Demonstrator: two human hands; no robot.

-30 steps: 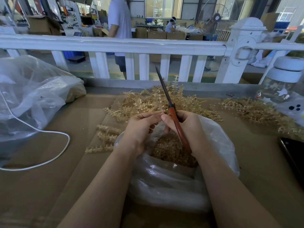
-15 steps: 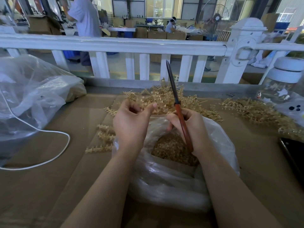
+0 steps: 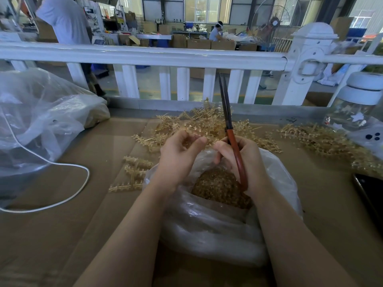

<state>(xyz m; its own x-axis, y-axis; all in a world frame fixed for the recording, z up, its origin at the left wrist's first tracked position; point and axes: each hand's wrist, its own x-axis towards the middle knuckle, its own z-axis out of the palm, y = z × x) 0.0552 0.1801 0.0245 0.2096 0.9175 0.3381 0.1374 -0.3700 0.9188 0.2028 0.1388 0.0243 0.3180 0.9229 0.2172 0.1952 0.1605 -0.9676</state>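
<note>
White picket railing (image 3: 145,56) with capped post (image 3: 310,65) along far edge of cardboard-covered table (image 3: 51,235). Behind: factory hall, grey floor (image 3: 151,83) with green and yellow stripes, stacked cardboard boxes (image 3: 207,44), large windows (image 3: 199,7) giving daylight, big fan (image 3: 287,11). Standing worker in white shirt (image 3: 64,19) left, seated worker (image 3: 215,32) at far bench.

White cable (image 3: 87,172) beside a crumpled clear bag (image 3: 41,121) at left, white-lidded jar (image 3: 362,90) and dark phone (image 3: 371,195) at right

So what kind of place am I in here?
Probably a factory or workshop: stacked cardboard boxes beyond the white railing, a large industrial fan, and piles of amber plastic sprues on the workbench.
</note>
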